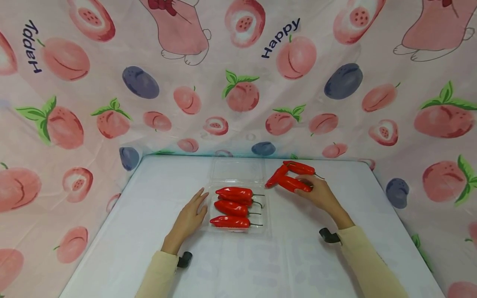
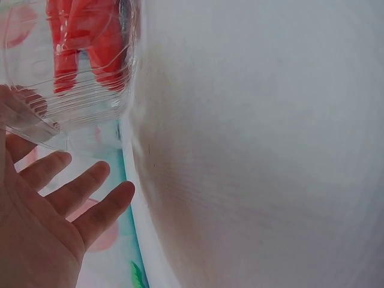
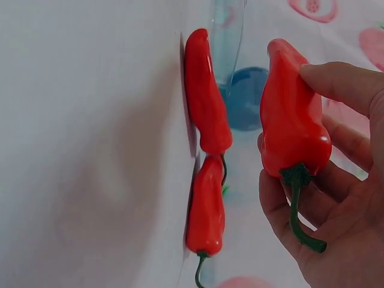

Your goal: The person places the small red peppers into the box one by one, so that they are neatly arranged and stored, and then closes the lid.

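My right hand (image 1: 313,190) holds a glossy red pepper (image 3: 294,114) between thumb and fingers, its green stem pointing back toward the palm. Beside it on the table lie two more red peppers, one slanted (image 1: 275,176) and one farther back (image 1: 299,167). Left of these, a clear plastic clamshell box (image 1: 238,170) stands with its lid folded back. Several red peppers (image 1: 232,207) lie in its base in a stack of rows, stems to the right. At the box's left edge is my left hand (image 1: 189,215), fingers spread and straight, the thumb right at the plastic wall.
A white table (image 1: 149,198) carries everything, its far edge meeting a fruit-printed cloth (image 1: 238,54) that hangs behind and at both sides. Black wrist mounts (image 1: 329,235) stick out near both sleeves.
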A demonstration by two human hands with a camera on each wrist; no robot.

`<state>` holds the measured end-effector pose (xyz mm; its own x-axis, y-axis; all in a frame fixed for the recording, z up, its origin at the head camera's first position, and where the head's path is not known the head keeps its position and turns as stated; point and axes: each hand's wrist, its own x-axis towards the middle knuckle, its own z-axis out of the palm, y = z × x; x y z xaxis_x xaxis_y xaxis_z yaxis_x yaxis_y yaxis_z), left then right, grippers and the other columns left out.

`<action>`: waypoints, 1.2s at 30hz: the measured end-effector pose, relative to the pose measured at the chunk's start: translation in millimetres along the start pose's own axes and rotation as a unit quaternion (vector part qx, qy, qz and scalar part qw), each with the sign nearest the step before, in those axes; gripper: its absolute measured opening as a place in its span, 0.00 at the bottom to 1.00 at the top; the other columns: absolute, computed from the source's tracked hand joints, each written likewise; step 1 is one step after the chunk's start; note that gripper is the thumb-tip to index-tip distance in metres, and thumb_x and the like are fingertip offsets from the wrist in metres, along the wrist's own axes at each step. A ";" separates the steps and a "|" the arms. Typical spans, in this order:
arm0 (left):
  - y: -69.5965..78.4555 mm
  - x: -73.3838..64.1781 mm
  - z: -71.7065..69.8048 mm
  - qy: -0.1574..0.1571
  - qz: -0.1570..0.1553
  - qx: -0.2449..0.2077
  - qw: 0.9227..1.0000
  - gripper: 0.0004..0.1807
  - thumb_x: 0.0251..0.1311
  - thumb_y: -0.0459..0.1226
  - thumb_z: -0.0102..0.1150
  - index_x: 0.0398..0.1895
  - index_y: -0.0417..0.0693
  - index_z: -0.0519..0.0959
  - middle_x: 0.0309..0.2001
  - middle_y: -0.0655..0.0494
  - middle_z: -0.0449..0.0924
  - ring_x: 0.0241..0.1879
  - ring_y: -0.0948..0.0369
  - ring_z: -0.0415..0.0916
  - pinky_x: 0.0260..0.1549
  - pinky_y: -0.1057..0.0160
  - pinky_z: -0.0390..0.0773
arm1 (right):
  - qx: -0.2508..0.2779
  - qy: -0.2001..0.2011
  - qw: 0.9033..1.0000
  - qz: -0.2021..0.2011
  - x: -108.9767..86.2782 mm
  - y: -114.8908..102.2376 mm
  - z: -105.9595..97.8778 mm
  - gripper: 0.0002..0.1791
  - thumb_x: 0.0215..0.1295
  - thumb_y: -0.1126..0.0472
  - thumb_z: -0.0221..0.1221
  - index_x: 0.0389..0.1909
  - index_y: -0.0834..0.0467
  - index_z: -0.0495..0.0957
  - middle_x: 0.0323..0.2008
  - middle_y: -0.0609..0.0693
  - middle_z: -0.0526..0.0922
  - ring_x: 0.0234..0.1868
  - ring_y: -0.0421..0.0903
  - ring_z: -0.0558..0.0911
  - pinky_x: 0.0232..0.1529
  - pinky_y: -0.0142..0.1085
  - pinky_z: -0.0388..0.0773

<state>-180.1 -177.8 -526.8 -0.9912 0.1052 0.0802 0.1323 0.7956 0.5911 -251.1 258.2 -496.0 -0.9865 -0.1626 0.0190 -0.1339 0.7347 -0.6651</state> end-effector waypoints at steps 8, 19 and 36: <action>0.3 -0.1 -0.8 0.000 -0.002 0.000 1.000 0.27 0.70 0.40 0.51 0.71 0.51 0.67 0.77 0.55 0.57 0.72 0.49 0.63 0.66 0.42 0.68 | 0.008 -0.010 1.000 -0.010 -5.4 -13.6 7.7 0.29 0.61 0.52 0.67 0.63 0.51 0.73 0.58 0.56 0.79 0.54 0.55 0.77 0.52 0.50 0.83; 1.2 0.4 -1.2 -0.005 -0.007 0.002 1.000 0.27 0.70 0.40 0.51 0.72 0.52 0.66 0.77 0.55 0.57 0.73 0.49 0.62 0.67 0.43 0.68 | 0.022 -0.013 0.999 -0.041 -10.4 -29.8 16.8 0.29 0.60 0.53 0.68 0.62 0.53 0.74 0.56 0.55 0.81 0.51 0.53 0.78 0.49 0.46 0.84; 1.1 0.9 0.0 -0.009 -0.010 0.002 1.000 0.27 0.70 0.40 0.50 0.72 0.52 0.66 0.77 0.55 0.56 0.73 0.49 0.61 0.67 0.43 0.68 | 0.043 -0.022 0.996 -0.074 -17.0 -49.9 30.9 0.27 0.59 0.55 0.69 0.60 0.51 0.76 0.52 0.51 0.82 0.47 0.49 0.79 0.45 0.39 0.83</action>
<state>-180.8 -176.9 -526.0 -0.9934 0.1011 0.0538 0.1133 0.7997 0.5896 -224.8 203.9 -486.2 -0.9515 -0.2941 0.0898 -0.2663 0.6418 -0.7192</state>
